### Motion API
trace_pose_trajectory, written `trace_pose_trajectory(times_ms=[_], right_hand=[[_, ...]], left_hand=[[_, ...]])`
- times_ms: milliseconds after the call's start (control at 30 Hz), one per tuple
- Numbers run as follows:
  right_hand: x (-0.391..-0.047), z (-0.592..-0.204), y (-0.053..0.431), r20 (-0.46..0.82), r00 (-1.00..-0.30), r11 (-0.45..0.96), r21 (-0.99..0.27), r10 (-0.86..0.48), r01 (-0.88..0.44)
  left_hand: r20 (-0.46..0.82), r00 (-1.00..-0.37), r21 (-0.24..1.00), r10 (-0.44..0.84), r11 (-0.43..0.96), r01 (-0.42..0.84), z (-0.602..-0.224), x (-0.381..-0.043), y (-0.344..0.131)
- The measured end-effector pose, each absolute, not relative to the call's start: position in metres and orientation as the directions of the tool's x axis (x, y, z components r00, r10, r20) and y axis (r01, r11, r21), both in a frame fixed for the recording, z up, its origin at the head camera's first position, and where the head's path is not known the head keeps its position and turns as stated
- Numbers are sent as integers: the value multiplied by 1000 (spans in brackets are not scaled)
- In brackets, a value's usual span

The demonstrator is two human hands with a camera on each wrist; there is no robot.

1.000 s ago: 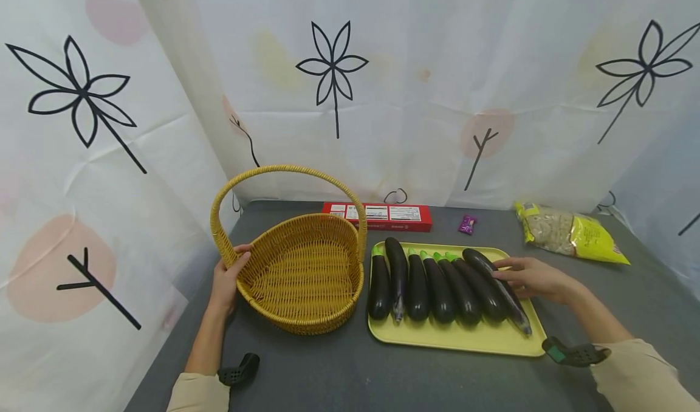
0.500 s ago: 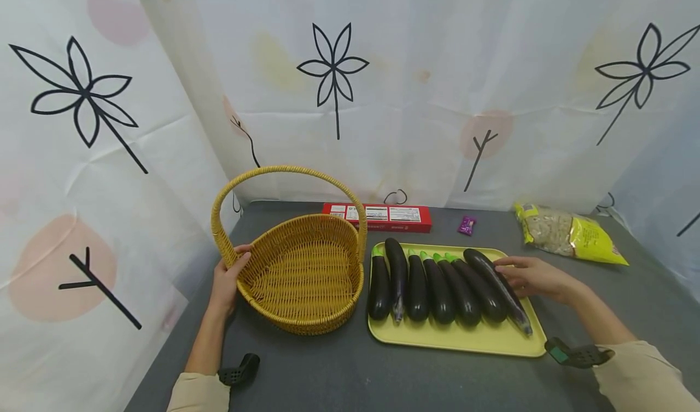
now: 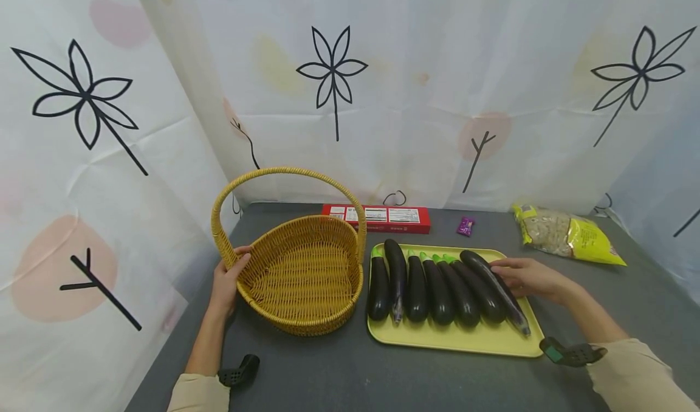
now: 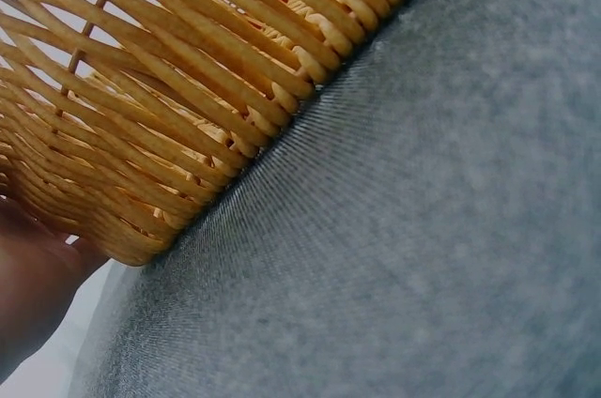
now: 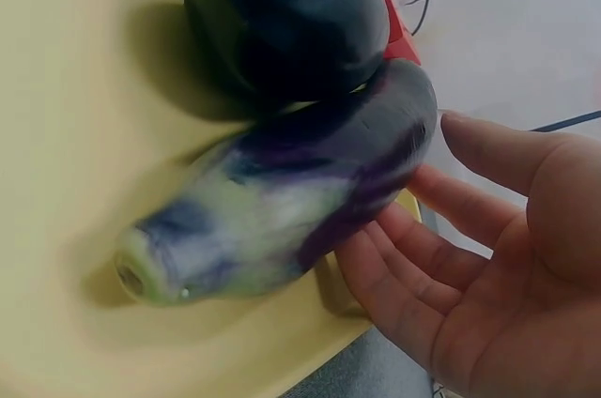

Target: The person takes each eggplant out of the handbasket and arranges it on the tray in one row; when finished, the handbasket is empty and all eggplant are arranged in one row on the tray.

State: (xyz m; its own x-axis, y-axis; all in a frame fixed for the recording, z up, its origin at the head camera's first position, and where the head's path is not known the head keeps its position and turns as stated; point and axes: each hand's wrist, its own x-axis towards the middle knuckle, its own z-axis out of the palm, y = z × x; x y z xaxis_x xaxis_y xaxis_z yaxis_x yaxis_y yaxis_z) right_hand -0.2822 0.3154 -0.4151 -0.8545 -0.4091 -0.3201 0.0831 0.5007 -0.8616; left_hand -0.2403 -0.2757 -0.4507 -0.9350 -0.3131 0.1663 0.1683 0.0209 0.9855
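A yellow wicker basket [image 3: 301, 322] with a tall arched handle stands on the left, nothing inside it. My left hand [image 3: 226, 284] grips its left rim, thumb over the edge; in the left wrist view part of that hand [image 4: 38, 276] lies against the wicker wall. To the right, a yellow tray [image 3: 437, 337] bears several dark eggplants side by side. Beside the rightmost eggplant [image 3: 494, 285] is my right hand [image 3: 533, 278]. The right wrist view shows its fingers [image 5: 404, 290] touching that eggplant's side, with the thumb extended near one end.
Behind the basket and tray lies a red box [image 3: 401, 217] with white labels. A small purple packet [image 3: 465, 226] sits behind the tray. Farther right is a yellow and clear bag [image 3: 569, 234] of pale contents. White printed cloth [image 3: 404, 126] hangs behind the grey table [image 3: 306, 375].
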Motion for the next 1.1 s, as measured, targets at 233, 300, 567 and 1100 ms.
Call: trace_pose_trajectory(times_ms=[233,300,567,1100], right_hand=[[-280,-411,314,-313,-858,522,-850,-407,63],[-280,-410,315,-311,-862,525,-849,-401,62],[-279,-410,319,-309,-866,523,-850,-393,66],[-279,-412,318,-301,-880,535,-842,-366,66]], left_hand=[[154,-937,988,-313,20,155,-450,-240,-275],[153,-938,988,-312,20,154,-450,-241,-275],[171,-935,985,-310,23,173,-451,-240,-277],[175,-935,984,-307,34,173,-454,-241,-277]])
